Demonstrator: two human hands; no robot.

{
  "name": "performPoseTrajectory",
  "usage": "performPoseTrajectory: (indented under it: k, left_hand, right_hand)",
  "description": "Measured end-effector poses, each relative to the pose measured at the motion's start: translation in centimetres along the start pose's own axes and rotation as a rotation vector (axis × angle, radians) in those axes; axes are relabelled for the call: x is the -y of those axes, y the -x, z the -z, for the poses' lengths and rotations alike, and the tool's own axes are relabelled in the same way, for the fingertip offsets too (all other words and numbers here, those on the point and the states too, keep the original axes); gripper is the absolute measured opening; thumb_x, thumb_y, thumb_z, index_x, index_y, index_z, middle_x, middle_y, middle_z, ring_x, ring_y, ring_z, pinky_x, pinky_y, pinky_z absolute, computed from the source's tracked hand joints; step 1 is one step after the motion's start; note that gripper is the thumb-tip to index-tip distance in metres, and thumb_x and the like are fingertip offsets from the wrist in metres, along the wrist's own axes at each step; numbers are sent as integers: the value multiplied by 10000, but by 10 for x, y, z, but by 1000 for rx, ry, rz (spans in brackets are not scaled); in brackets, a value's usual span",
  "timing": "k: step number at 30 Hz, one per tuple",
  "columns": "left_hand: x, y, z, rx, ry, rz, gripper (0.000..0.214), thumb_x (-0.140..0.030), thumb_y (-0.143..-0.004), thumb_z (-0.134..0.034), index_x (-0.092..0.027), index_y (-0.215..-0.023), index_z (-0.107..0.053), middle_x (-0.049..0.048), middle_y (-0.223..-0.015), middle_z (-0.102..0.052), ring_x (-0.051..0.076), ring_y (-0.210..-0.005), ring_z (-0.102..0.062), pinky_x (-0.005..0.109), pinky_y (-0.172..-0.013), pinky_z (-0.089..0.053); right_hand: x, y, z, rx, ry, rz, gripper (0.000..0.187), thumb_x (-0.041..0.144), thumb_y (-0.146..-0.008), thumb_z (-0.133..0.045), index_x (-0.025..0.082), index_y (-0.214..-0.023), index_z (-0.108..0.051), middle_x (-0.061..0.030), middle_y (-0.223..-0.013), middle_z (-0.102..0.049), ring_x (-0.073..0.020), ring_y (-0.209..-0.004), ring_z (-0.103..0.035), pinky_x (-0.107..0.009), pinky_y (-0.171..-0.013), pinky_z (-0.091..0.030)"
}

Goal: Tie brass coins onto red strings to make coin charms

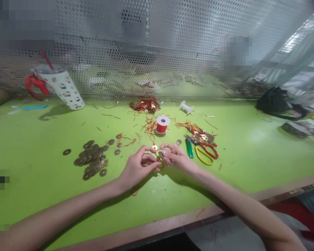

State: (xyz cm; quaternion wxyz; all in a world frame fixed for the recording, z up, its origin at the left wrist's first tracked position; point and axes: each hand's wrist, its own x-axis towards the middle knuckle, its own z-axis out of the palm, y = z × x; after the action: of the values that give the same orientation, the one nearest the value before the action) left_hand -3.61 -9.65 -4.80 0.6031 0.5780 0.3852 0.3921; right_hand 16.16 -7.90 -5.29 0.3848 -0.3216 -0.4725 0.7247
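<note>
My left hand [138, 166] and my right hand [176, 157] meet at the middle of the green table [42, 195], fingers pinched together. Between them they hold small brass coins [155, 147] strung on a red cord [161, 164], which loops down between the fingertips. A loose end of cord [135, 191] trails under my left wrist. A pile of brass coins [92, 161] lies to the left of my left hand. A spool of red cord [162, 124] stands just beyond my hands.
A green lighter [189, 149] and yellow-and-red scissors [204, 150] lie right of my right hand. Finished coin-and-cord pieces [145, 105] lie farther back. A white empty spool [185, 107], a tilted cup [62, 87], a black bag [276, 101], a perforated metal screen [172, 52].
</note>
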Motion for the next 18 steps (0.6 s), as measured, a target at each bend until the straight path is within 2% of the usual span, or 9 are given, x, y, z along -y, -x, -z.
performPoseTrajectory:
  k: [8, 14, 18]
  left_hand:
    - [2, -1, 1, 15, -14, -31, 306, -291, -860, -746, -180, -1074, -559, 41, -880, -792, 206, -779, -787, 329, -726, -665]
    - [4, -1, 3, 34, -74, -180, 135, -229, -886, -718, -181, -983, -638, 10, -847, -775, 162, -728, -775, 276, -714, -664]
    - [8, 0, 3, 28, -110, -224, 75, -209, -891, -712, -175, -940, -667, 13, -856, -779, 152, -723, -776, 254, -726, -658]
  right_hand:
    - [-1, 2, -2, 20, 13, -46, 396, 479, -853, -748, 229, -1082, -543, 85, -619, -468, -118, -560, -425, -278, -620, -376]
    - [-2, 6, -3, 29, 184, -43, 373, 492, -916, -676, 229, -1136, -530, 81, -638, -454, -128, -584, -420, -281, -600, -311]
    - [-5, 6, -4, 53, 244, -10, 368, 530, -971, -584, 223, -1160, -509, 96, -614, -405, -123, -554, -373, -281, -586, -297]
